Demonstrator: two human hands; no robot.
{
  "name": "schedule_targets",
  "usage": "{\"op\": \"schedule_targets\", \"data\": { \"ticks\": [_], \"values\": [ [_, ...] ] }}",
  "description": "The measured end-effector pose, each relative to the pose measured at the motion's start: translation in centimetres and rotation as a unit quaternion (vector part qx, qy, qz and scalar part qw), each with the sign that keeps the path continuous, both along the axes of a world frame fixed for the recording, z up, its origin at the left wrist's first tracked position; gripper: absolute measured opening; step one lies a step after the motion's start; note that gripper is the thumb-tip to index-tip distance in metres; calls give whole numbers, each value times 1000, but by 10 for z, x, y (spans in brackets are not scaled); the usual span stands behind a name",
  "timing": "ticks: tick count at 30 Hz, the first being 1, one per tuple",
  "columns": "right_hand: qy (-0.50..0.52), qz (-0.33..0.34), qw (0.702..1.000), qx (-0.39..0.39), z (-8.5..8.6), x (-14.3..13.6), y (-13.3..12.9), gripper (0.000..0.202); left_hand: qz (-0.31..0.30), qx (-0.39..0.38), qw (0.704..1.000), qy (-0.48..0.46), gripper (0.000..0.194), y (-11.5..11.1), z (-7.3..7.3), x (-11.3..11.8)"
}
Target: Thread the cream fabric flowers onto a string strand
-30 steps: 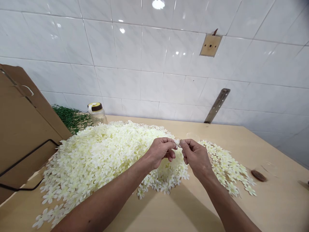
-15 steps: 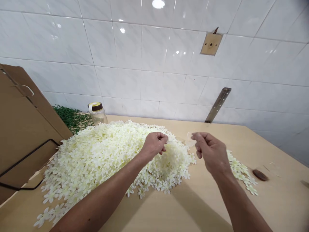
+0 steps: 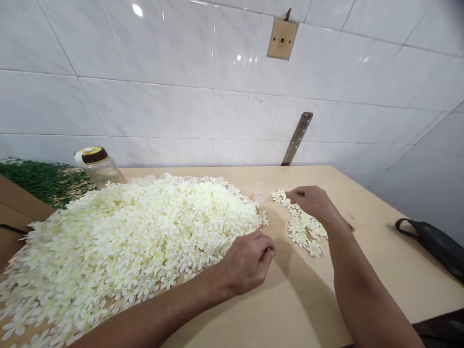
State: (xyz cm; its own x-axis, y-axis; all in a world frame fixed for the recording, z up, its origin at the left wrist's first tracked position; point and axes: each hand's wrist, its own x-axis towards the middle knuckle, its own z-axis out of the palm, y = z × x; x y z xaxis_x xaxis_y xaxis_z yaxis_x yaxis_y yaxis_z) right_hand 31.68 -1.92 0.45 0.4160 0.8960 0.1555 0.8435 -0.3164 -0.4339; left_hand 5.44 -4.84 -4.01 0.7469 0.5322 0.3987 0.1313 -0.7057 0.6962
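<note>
A large heap of white and pale-yellow artificial flower heads [image 3: 155, 217] covers the left and middle of the table. In front of the heap's right end is my left hand [image 3: 250, 258], closed with its fingers curled in; whatever it may hold is hidden. My right hand [image 3: 310, 198] reaches over a smaller group of the same flowers [image 3: 302, 229], its thumb and fingers pinched together at the group's far edge. Flowers lie right under those fingertips, and I cannot make out what is between them. A clear, round plastic piece [image 3: 261, 191] rests between the two flower groups.
A clear bottle with a brown and yellow lid [image 3: 94, 157] stands behind the heap, beside green netting [image 3: 47, 181]. Cardboard [image 3: 21, 220] edges in at left. A black strapped bag [image 3: 435, 241] lies at right. Behind the table [image 3: 384, 261] rises a tiled wall [image 3: 203, 111] with a metal bracket [image 3: 297, 140].
The view has turned to the right. My left hand has come off the heap toward the near side, and my right hand has moved right to the smaller flower group.
</note>
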Motion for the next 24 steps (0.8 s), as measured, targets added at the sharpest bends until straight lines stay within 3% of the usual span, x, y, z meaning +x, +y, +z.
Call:
{"op": "schedule_targets", "data": {
  "ticks": [4,10,19,24],
  "values": [
    [-18,29,998,-49,-14,7,2,30,-28,34,998,53,19,-17,-21,7],
    [-43,39,997,-54,-24,14,5,25,-71,135,984,94,16,-21,-30,17],
    [-55,40,998,-12,-30,22,25,16,-24,177,977,115,43,-2,-41,45],
    [-62,40,997,3,-46,20,38,15,21,162,977,140,46,8,-51,47]
  ]
}}
